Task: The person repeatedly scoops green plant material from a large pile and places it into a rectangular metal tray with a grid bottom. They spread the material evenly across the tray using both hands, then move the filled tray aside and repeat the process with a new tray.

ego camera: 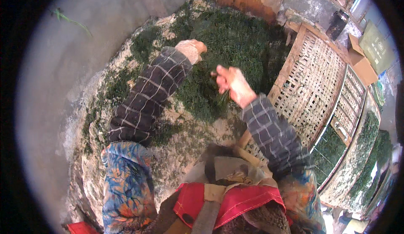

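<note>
Dark green shredded leaf material (240,38), perhaps tea leaves, is heaped over a pale, mottled, rounded surface (176,111). My left hand (192,49) is at the left part of the heap, its fingers bent downward. They are partly hidden, so any leaves in them cannot be made out. To the right and closer to me, my right hand (232,84) is over the heap with curled fingers. It is slightly blurred, and whether leaves are in it does not show. A gap separates the two hands. Dark checked sleeves cover both arms.
A wood-framed woven tray (311,76) slants along my right side. Beyond it are a slatted frame (350,92) and more green leaf material (328,150). A cardboard box (363,63), a green printed package (377,46) and a dark cylindrical container (337,24) stand at upper right.
</note>
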A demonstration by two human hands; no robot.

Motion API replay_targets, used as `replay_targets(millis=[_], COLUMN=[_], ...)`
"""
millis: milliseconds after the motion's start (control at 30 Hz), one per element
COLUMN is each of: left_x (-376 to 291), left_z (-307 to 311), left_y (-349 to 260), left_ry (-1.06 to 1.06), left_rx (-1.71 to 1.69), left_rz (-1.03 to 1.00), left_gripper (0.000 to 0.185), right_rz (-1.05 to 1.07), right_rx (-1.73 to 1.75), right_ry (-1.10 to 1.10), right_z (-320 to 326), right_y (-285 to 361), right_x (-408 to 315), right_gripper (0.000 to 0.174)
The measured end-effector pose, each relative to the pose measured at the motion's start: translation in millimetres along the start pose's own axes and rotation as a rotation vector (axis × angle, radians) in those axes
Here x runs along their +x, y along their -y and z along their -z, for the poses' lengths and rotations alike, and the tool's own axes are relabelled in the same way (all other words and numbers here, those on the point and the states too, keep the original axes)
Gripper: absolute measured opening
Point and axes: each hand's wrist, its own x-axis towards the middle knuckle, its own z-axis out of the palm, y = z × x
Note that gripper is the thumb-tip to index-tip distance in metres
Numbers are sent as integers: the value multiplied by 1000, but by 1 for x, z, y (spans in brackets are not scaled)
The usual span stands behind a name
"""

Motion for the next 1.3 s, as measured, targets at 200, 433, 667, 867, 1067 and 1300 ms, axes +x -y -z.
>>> replay_targets(millis=[200,433,667,867,1067,1300], left_x=[-68,-8,-35,-97,-119,-52], left_z=[67,43,-157,-241,-269,-100], left_y=[-65,-88,-127,-104,-70,2], left_ry=[-876,-892,-242,-318,42,650], left_rx=[246,281,-128,-200,-328,-1217], left_rz=[-359,-80,117,44,270,353], left_gripper=[27,40,54,23,46,39], right_rz=[117,379,164,108,116,341], right_rx=[93,95,50,29,61,80], right_ry=[121,167,149,4,-93,-198], right_z=[-22,-51,-8,25,48,89], right_y=[91,270,254,208,203,265], right_x=[14,-5,12,18,2,-10], right_gripper=[23,30,24,23,22,21])
